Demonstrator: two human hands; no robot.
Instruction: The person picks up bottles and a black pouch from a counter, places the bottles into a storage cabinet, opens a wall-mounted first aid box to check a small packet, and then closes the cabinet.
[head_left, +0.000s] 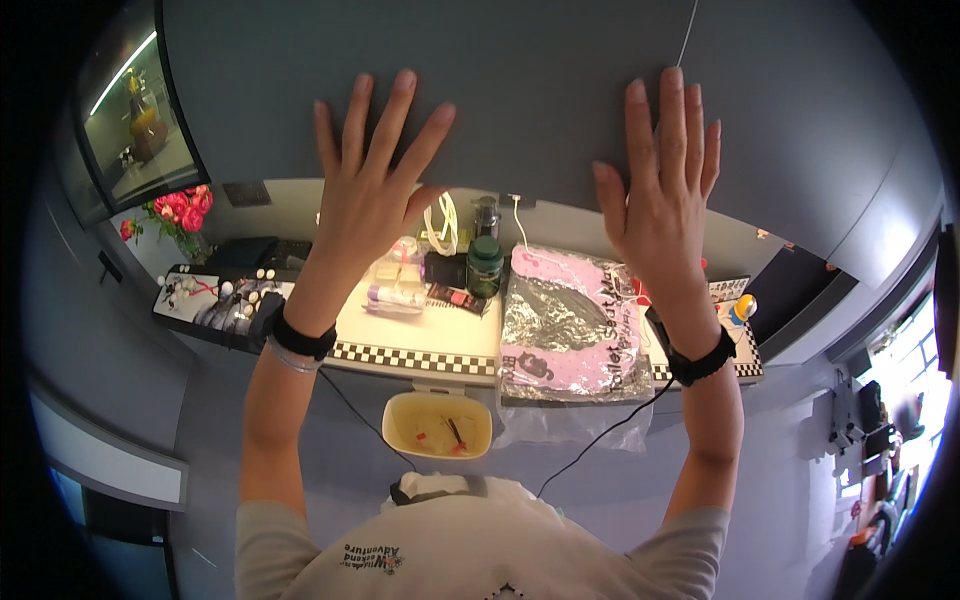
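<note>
My left hand (367, 172) is raised with its fingers spread in front of a dark grey cabinet front (517, 97). Level with it, my right hand (660, 165) has its fingers pointing up and its thumb held away. Neither hand holds anything; whether the palms touch the panel I cannot tell. Each wrist wears a black band with a cable. Below, between my forearms, a pink mat in a clear plastic bag (574, 330) overhangs the front edge of a white counter (457, 334). A dark green jar (484, 266) stands left of the bag.
A yellow bin (437, 426) hangs at the counter's front, with small scraps inside. A coiled white cable (442, 225) and a cosmetic tube (456, 298) are near the jar. Pink flowers (184, 210) stand at left below a glass-fronted cabinet (135, 112). A yellow-topped object (742, 309) sits right.
</note>
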